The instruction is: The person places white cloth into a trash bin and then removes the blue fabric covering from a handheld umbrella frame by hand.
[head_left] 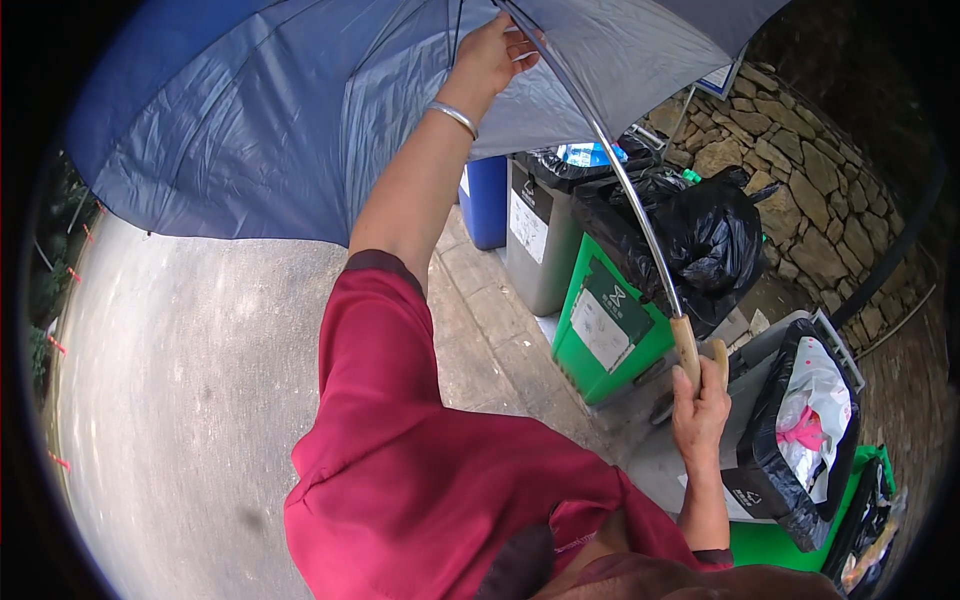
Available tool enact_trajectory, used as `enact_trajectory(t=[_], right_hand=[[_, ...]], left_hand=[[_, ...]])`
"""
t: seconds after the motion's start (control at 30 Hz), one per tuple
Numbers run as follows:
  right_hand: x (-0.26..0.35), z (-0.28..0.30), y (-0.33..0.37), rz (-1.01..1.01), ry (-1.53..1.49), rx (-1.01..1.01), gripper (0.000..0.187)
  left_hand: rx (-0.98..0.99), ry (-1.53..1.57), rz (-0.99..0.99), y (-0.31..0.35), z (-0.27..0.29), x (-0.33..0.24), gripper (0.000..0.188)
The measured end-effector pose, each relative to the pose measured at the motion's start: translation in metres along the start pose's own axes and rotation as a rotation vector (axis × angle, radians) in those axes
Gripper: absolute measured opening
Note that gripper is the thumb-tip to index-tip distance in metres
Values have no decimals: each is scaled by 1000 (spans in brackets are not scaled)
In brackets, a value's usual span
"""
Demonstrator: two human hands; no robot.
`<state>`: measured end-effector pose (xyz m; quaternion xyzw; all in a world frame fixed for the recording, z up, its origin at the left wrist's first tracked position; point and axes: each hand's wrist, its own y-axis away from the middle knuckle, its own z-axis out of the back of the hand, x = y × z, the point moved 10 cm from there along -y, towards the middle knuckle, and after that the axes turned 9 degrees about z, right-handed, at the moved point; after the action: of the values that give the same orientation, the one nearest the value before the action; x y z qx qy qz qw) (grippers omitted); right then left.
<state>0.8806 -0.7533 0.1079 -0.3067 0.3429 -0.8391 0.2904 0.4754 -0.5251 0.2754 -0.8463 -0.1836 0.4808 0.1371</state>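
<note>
Pavement [190,380] spreads wide on the left; on the right, bins [612,330] stand before a stone wall [820,200]. An open umbrella [260,120] spans the top, its handle [686,348] showing in front of the bins. The left arm [400,180] reaches up beneath it, the left hand [490,58] at the upper shaft [640,215], fingers bent; whether they grip it I cannot tell. The right hand [703,410], forearm [705,500] upright, has its fingers wrapped round the handle.

- I log umbrella canopy [240,130]: blue, shading to grey.
- Umbrella handle [686,347]: tan.
- Shirt [450,490]: maroon, dark-cuffed.
- Blue bin [485,205], grey bin [550,258], green bin [612,318].
- Bag [715,230]: black.
</note>
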Motion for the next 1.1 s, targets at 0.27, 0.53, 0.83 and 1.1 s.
enact_trajectory(t=[0.27, 0.53, 0.83, 1.1], right_hand=[[-21, -9, -8, -75, 11, 25, 20], [-35, -41, -30, -155, -24, 56, 20], [-67, -73, -56, -314, -179, 113, 20], [-97, -59, -119, -265, -129, 14, 23]], left_hand=[[57, 344, -19, -111, 54, -29, 34], [177, 448, -116, -161, 46, 14, 19], [156, 422, 75, -172, 11, 108, 19], [302, 226, 224, -73, -129, 184, 30]])
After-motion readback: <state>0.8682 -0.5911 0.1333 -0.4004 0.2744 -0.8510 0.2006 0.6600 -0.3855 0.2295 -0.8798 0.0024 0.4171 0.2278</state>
